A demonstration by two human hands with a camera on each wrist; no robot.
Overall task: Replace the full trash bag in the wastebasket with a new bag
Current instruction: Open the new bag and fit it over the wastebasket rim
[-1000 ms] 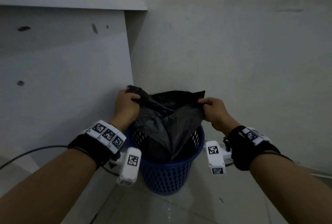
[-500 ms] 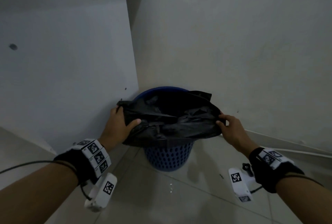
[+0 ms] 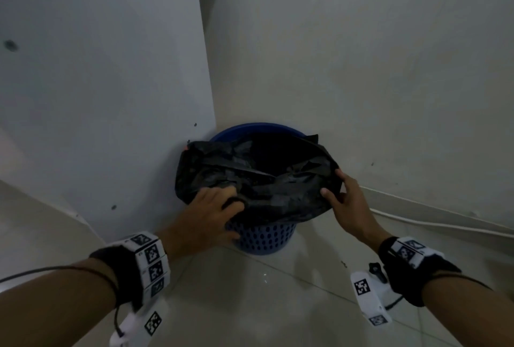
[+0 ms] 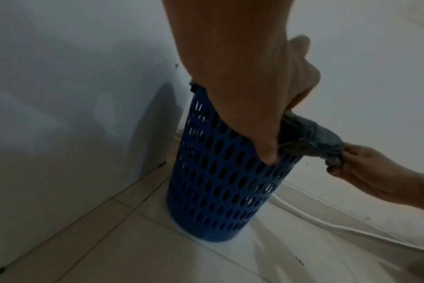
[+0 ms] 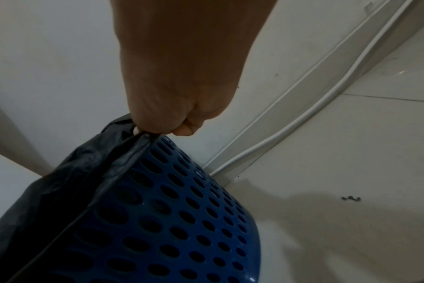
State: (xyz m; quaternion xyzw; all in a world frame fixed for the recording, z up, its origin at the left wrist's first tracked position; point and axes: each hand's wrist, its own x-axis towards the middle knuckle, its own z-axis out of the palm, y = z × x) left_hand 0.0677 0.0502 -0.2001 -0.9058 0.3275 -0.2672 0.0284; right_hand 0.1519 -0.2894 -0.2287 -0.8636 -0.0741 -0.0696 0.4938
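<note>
- Blue perforated wastebasket (image 3: 264, 238) stands on the tiled floor (image 3: 278, 305), tucked in the corner between a white panel (image 3: 97, 82) on the left and the wall (image 3: 361, 54) behind.
- Black trash bag (image 3: 258, 179) sits in the basket, mouth stretched open and folded out over the near rim; the far rim is bare blue.
- Left hand (image 3: 205, 215) is at the near-left rim: fingers curled over the bag edge, thumb down the outside of the basket wall. The left wrist view shows the same, film bunched under the fingers (image 4: 300, 92).
- Right hand (image 3: 347, 202) is at the right rim: thumb and fingers clamped on the bag edge; in the right wrist view the film is pinched taut off the basket side.
- Bag contents: cannot tell, interior too dark.
- White cable (image 3: 445, 225) runs along the wall base to the right of the basket, not touching it.
- Both wrists wear black straps with white marker tags (image 3: 151, 263).
</note>
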